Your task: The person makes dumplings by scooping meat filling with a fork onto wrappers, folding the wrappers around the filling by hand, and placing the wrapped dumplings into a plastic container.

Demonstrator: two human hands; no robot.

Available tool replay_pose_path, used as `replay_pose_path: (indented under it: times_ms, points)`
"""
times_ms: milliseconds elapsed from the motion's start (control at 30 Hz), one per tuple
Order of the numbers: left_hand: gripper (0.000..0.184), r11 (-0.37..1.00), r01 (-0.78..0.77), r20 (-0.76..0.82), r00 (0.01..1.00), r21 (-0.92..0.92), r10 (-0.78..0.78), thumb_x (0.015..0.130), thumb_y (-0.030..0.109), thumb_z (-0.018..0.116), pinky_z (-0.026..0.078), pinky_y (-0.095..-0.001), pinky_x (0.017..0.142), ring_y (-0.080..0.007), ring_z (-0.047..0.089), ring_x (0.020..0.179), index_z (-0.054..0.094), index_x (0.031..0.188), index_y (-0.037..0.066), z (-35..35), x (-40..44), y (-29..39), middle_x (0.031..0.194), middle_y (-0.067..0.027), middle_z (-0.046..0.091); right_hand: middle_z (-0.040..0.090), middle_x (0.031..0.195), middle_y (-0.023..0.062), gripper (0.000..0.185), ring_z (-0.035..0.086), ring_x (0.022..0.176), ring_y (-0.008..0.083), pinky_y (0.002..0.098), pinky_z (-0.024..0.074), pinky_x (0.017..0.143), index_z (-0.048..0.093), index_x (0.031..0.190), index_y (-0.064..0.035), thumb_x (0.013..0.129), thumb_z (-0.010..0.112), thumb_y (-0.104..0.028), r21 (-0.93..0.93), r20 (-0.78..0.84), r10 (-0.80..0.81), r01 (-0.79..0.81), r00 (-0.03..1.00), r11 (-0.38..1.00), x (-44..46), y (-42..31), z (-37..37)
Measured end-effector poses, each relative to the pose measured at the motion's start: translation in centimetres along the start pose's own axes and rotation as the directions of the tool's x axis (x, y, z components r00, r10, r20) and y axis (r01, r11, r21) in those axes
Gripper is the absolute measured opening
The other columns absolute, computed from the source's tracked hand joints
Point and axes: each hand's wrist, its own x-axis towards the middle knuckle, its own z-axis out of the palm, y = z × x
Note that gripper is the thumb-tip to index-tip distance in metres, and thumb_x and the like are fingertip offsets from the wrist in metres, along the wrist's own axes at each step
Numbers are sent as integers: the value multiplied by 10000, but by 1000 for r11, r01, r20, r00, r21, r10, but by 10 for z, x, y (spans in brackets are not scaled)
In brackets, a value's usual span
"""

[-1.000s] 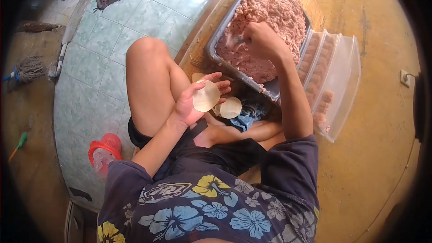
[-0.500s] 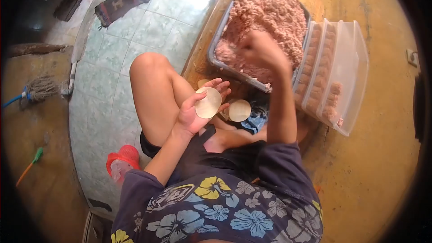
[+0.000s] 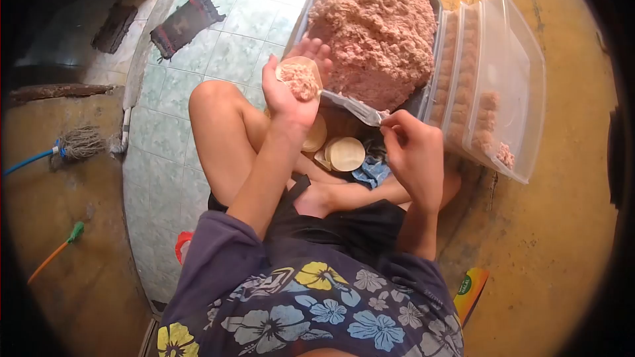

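Observation:
My left hand (image 3: 291, 96) is palm up beside the tray's near left side, its fingers curved around a round pale wrapper (image 3: 315, 66) topped with pink minced filling (image 3: 301, 81). Pinched between the fingers of my right hand (image 3: 417, 149) is a metal utensil (image 3: 360, 111), which lies over the near edge of the grey tray (image 3: 436, 6). A big mound of pink mince (image 3: 377, 26) fills most of that tray. Below it, a stack of round wrappers (image 3: 346, 155) sits beside a blue cloth (image 3: 372, 172). More wrappers (image 3: 316, 133) show partly behind my left wrist.
Clear plastic containers (image 3: 509, 86) with rows of pink portions stand right of the tray. A colourful packet (image 3: 471, 291) lies on the floor at lower right. Leftward are a small mat (image 3: 186, 24), a mop (image 3: 79, 143), a green-tipped stick (image 3: 76, 230) and a red basket (image 3: 183, 246).
Mince now lies on the wrapper in my left hand, which has moved up toward the tray. My right hand has come down and back out of the mince with the utensil.

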Motion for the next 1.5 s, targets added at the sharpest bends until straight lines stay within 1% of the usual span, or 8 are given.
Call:
replay_pose_path:
  times_ms: [267,300,1000,1167,1300,1367,1400,1500]
  points:
    - [727,871,430,118,877,237,-465,1034,476,226,311,-490,1171,-359,363,1411,311,1455,-111,10,-67,-16,1488,-260,390,646,761,108,15,641,671,315,395,482,578,634,833,-84,834,649,-88,-192,24,-294,293,955,937,-1,-11,-20]
    - [723,882,406,87,896,238,-436,1035,470,226,305,-485,1176,-357,355,1416,305,1457,-112,6,-71,-13,1496,-261,379,644,750,97,27,644,680,312,404,478,573,623,828,-88,837,647,-97,119,96,-236,224,967,967,10,-4,-12]
    - [583,909,383,34,919,163,-393,971,158,500,347,-521,1159,-450,339,1388,271,1436,-107,4,-53,-19,1471,-323,309,653,778,90,236,604,626,228,347,505,542,693,960,-32,733,715,29,-319,39,-640,616,768,720,-23,16,4]
    - [582,885,346,28,928,313,-372,874,-87,526,365,-514,1156,-432,369,1369,296,1409,-82,-4,-42,-28,1446,-299,337,678,711,102,128,645,604,237,326,491,550,712,939,20,814,691,5,211,176,-426,388,887,897,-4,37,-7]
    - [521,967,136,58,987,216,-151,875,-39,559,315,-588,1160,-389,382,1370,402,1372,-17,5,-27,-8,1465,-245,340,679,713,35,177,606,636,87,218,451,563,701,974,61,861,711,-76,807,409,-160,-275,898,523,26,66,-18]
    - [443,982,156,15,987,109,-159,928,122,555,324,-608,1139,-381,412,1351,455,1344,9,9,-30,0,1437,-229,401,676,684,79,136,620,622,87,236,459,559,700,958,17,848,688,-60,439,34,47,-57,998,897,57,67,-6]
    - [450,984,176,117,977,20,-177,945,186,528,327,-602,1137,-379,419,1347,454,1349,3,-5,-30,2,1429,-226,421,663,675,138,99,652,590,164,299,476,552,688,922,-24,834,652,-53,-393,-312,-104,-29,944,919,64,96,15]
    - [538,971,218,281,942,-97,-184,984,346,442,337,-579,1131,-369,439,1339,435,1373,-25,-32,-8,8,1413,-228,468,653,685,159,75,661,597,269,366,491,573,667,897,-44,831,635,-61,-36,-258,13,-23,966,999,45,51,8]
